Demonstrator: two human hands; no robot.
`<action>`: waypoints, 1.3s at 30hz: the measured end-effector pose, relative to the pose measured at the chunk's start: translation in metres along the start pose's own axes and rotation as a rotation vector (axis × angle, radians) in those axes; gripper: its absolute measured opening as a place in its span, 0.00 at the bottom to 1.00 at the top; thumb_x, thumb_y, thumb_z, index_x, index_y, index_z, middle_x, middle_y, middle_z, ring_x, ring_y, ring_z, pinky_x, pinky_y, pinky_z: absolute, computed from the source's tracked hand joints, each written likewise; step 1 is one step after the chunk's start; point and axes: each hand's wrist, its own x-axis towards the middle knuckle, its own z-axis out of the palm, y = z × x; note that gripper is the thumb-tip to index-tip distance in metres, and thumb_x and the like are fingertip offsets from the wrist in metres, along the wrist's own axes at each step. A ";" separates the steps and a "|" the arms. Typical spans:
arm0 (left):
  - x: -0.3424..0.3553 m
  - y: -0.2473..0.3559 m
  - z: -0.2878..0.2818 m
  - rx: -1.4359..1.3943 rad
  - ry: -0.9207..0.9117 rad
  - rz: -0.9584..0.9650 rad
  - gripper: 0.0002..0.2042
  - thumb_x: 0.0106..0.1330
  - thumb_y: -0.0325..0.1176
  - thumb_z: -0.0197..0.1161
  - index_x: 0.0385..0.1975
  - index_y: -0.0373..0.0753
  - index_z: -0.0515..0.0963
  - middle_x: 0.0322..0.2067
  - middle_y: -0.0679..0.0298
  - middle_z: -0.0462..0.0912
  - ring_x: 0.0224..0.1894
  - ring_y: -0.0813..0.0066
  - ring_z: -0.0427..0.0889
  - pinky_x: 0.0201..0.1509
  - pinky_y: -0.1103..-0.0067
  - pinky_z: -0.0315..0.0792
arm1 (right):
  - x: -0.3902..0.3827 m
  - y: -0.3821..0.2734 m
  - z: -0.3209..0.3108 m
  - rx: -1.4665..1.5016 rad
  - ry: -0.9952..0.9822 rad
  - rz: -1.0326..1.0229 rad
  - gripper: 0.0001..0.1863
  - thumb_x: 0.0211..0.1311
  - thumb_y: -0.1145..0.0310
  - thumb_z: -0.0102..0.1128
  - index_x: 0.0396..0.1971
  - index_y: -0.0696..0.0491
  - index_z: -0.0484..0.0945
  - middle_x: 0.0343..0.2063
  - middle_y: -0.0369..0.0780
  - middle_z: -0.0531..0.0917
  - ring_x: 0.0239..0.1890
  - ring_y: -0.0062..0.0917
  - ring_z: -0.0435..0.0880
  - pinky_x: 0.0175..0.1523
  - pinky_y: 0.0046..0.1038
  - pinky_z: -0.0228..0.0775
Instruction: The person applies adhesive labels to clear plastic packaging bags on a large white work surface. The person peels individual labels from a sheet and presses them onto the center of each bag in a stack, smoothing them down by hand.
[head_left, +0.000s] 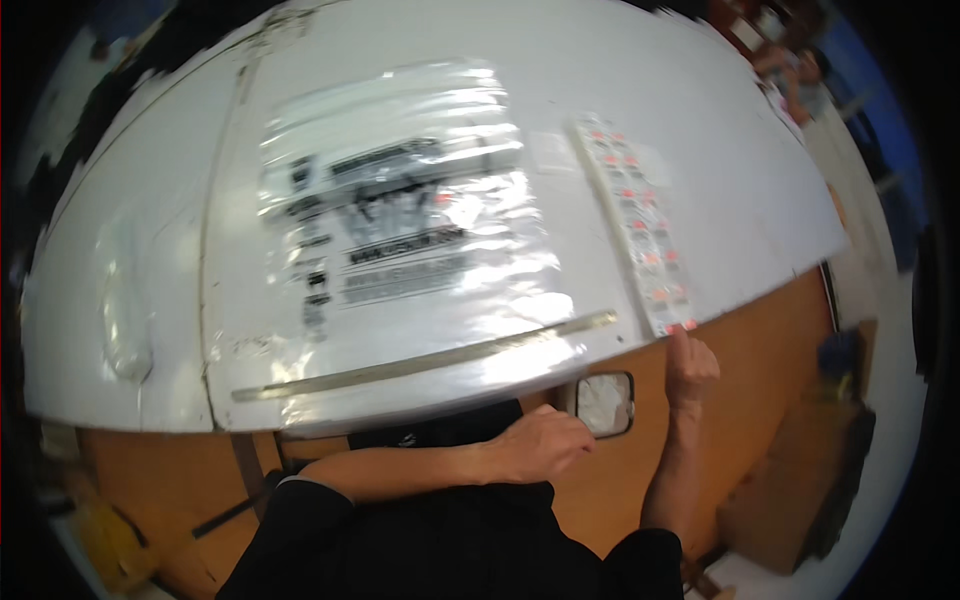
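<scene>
My right hand [692, 368] is closed at the near end of a long strip of labels [640, 220], white with rows of small grey and red prints, and its fingertips pinch that end at the table's front edge. My left hand [545, 443] is held in front of my body, below the table edge, with its fingers curled together; whatever it may hold is hidden. To the left of the labels lies a stack of clear plastic bags [410, 275] with black print, shiny and slightly rippled. A flat, narrow bar [430, 368] rests across the bags' near end.
The white table [740, 200] has a seam on its left side. Beyond the seam lies a clear plastic piece [125, 320]. Below the front edge, between my hands, is a dark-rimmed tray [605, 403] with pale contents. A brown box [800, 480] stands lower right; a person [805, 85] is at far right.
</scene>
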 end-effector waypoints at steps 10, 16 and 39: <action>0.073 0.018 -0.015 0.150 0.117 0.171 0.09 0.58 0.22 0.66 0.38 0.40 0.80 0.41 0.61 0.85 0.43 0.59 0.83 0.45 0.68 0.73 | -0.040 -0.034 -0.041 0.146 -0.019 0.389 0.16 0.68 0.66 0.61 0.53 0.52 0.80 0.22 0.35 0.78 0.21 0.24 0.77 0.27 0.29 0.68; 0.147 0.010 0.007 0.092 0.135 0.202 0.07 0.60 0.23 0.64 0.38 0.36 0.80 0.37 0.57 0.84 0.41 0.52 0.82 0.43 0.65 0.75 | -0.053 -0.012 -0.011 1.475 0.111 1.686 0.16 0.74 0.61 0.56 0.52 0.56 0.78 0.35 0.36 0.84 0.26 0.16 0.78 0.29 0.21 0.71; 0.207 -0.030 0.025 0.198 -0.020 -0.149 0.10 0.64 0.38 0.63 0.37 0.38 0.83 0.36 0.52 0.85 0.39 0.53 0.84 0.44 0.65 0.76 | -0.047 0.006 0.017 2.496 -0.036 1.481 0.05 0.70 0.69 0.60 0.37 0.54 0.79 0.29 0.37 0.83 0.24 0.15 0.79 0.17 0.11 0.67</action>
